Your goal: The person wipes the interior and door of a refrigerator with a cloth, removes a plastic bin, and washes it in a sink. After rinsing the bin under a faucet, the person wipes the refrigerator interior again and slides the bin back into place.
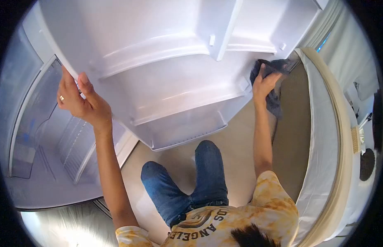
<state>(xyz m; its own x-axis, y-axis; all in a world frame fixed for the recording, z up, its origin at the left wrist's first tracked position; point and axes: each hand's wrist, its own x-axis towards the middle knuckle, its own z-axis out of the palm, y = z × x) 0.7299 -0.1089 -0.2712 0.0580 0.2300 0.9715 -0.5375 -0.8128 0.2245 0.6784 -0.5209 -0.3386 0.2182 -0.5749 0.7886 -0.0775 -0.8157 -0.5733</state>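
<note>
The white refrigerator door (166,78) stands open in front of me, with its inner side and moulded shelves showing. My left hand (85,101) is closed round the door's left edge, thumb on the inner side; a ring is on one finger. At the door's right edge, my right hand (265,84) grips a dark grey cloth (274,103). The cloth is bunched against the door's outer side and partly hangs below the fingers.
The refrigerator interior (55,152), with clear panels and a ribbed shelf, is at left. A bed or padded piece with a white cover (323,144) runs along the right. Pale floor (241,152) lies under my bent knees (208,164). A curtain (352,41) hangs at upper right.
</note>
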